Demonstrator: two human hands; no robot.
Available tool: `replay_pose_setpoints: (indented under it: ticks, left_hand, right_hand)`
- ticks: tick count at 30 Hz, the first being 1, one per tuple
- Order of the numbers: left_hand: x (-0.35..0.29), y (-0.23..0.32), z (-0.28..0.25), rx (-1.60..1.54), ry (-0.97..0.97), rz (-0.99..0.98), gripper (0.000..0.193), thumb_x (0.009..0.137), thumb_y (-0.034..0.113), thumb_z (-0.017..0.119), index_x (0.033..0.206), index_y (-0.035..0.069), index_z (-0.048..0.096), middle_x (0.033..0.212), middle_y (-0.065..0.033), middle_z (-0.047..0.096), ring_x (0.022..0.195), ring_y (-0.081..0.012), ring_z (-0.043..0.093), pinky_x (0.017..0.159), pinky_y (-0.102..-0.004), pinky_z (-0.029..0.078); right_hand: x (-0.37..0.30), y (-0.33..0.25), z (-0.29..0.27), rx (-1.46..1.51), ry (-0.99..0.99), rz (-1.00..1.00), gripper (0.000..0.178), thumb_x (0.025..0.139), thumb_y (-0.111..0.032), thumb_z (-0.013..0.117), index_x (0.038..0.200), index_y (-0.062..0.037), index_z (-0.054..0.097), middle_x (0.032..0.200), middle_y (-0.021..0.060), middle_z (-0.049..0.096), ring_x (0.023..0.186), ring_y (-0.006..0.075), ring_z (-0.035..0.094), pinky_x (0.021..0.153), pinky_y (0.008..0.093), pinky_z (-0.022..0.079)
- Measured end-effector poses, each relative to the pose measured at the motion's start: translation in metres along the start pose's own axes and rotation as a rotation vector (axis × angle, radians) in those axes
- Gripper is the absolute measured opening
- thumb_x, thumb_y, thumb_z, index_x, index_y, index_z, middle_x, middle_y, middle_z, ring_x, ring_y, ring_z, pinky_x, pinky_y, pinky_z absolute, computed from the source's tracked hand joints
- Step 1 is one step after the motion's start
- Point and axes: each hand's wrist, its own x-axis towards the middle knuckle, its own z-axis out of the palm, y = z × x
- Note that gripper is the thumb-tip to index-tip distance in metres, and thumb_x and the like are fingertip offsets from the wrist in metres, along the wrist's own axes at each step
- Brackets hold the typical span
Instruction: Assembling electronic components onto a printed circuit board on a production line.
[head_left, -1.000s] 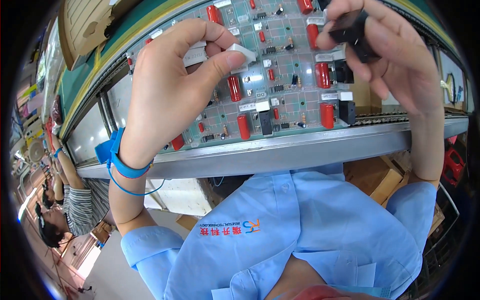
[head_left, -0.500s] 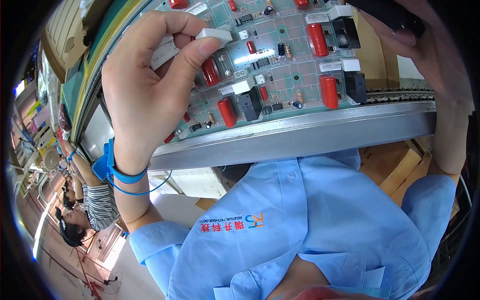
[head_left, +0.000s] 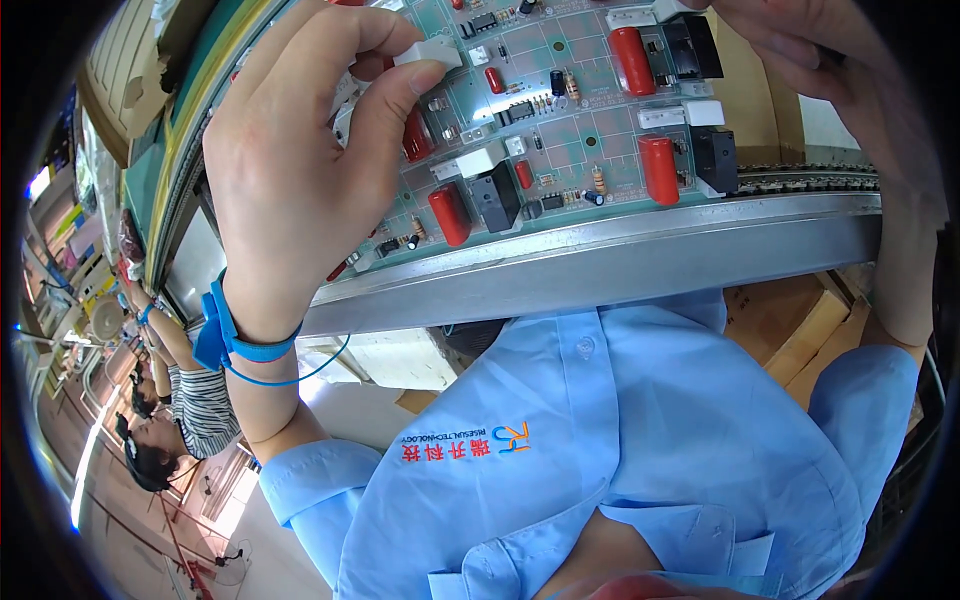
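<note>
My left hand (head_left: 285, 150), wearing a blue wrist strap (head_left: 225, 325), is closed over the left part of a green circuit board (head_left: 566, 172). Its thumb and index finger pinch a white block-shaped component (head_left: 430, 52) just above the board. Close to that hand stand a red capacitor (head_left: 450, 214), a black relay (head_left: 495, 198) and another white block (head_left: 481, 158). At the upper right, my right hand (head_left: 800, 50) has its fingers bent over the board's far corner, beside a black relay (head_left: 692, 45). The picture's upper edge cuts off its fingertips, so what they hold is hidden.
A metal rail (head_left: 600, 268) runs along the board's near edge, with a chain (head_left: 800, 180) at right. Cardboard boxes (head_left: 785, 325) stand below the rail. A blue cord (head_left: 320, 368) hangs from the strap. Far left, a person in a striped top (head_left: 205, 405) is at work.
My right hand has come left and down toward the board's corner; the dark thing seen by it before no longer shows. My left hand, still pinching the white block, has shifted slightly upward.
</note>
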Motion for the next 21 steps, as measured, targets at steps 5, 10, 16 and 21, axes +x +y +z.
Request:
replay_pose_setpoints:
  ticks: [5,10,16,21]
  left_hand:
    - [-0.002,0.001,-0.002,0.077,0.001,0.048,0.014,0.08,-0.002,0.072,0.092,-0.001,0.064,0.081,-0.0069,0.061,0.07,-0.0142,0.059,0.064,-0.0227,0.048]
    - [0.004,0.006,-0.009,0.105,-0.068,0.006,0.017,0.08,0.002,0.074,0.093,-0.001,0.064,0.082,-0.0054,0.062,0.07,-0.0139,0.059,0.064,-0.0229,0.048]
    - [-0.007,-0.015,-0.027,-0.3,-0.075,-0.387,0.018,0.087,0.009,0.071,0.101,0.003,0.062,0.09,0.0023,0.058,0.07,-0.0034,0.05,0.061,-0.0196,0.041]
    - [-0.031,-0.047,-0.034,-1.168,-0.071,-0.546,0.033,0.094,0.016,0.057,0.123,0.0,0.053,0.123,-0.0112,0.055,0.075,-0.006,0.046,0.061,-0.0175,0.041]
  right_hand:
    - [0.094,-0.166,0.22,-0.081,0.004,-0.043,0.035,0.088,-0.024,0.072,0.112,0.0008,0.066,0.075,0.0016,0.062,0.052,0.004,0.049,0.048,0.0182,0.039]
    - [0.075,-0.124,0.175,-0.169,0.012,-0.117,0.034,0.087,-0.021,0.074,0.112,0.0011,0.067,0.076,0.0019,0.063,0.053,0.0043,0.049,0.05,0.0185,0.039]
    - [0.068,-0.109,0.174,-0.35,0.021,-0.254,0.034,0.085,-0.01,0.075,0.115,0.0026,0.067,0.087,0.0078,0.067,0.058,0.0074,0.051,0.058,0.0243,0.042]
    - [0.071,-0.104,0.193,-0.631,0.052,-0.731,0.036,0.086,-0.02,0.075,0.112,0.0035,0.065,0.085,0.009,0.067,0.057,0.0082,0.054,0.056,0.0216,0.044]
